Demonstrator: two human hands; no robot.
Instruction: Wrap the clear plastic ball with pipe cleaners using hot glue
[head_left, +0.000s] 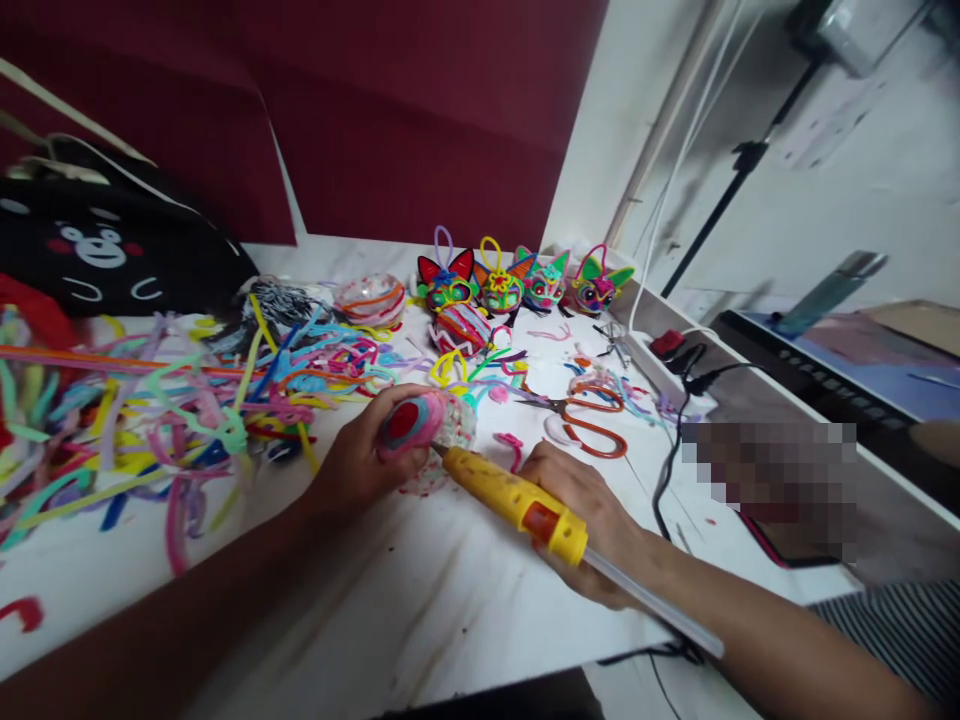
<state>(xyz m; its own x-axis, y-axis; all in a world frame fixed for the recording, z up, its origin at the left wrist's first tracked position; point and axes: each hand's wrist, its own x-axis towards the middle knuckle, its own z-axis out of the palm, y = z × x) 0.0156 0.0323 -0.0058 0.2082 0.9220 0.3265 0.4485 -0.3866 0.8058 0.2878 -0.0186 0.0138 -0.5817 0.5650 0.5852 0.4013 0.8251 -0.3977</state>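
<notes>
My left hand [360, 458] is closed around a small round craft ball [431, 428] wrapped in pink, red and pale pipe cleaner, held just above the white table [420, 600]. My right hand [592, 520] grips a yellow hot glue gun [517, 500], its nozzle touching the ball's right side. A clear glue stick [652, 605] juts from the back of the gun toward me.
A heap of loose coloured pipe cleaners [150, 410] covers the left of the table. Several finished animal-face figures [525, 282] stand at the back. Orange-handled scissors [589, 420] lie right of the ball. A power strip [664, 360] with black cables runs along the right edge. A black bear-face bag [105, 255] sits far left.
</notes>
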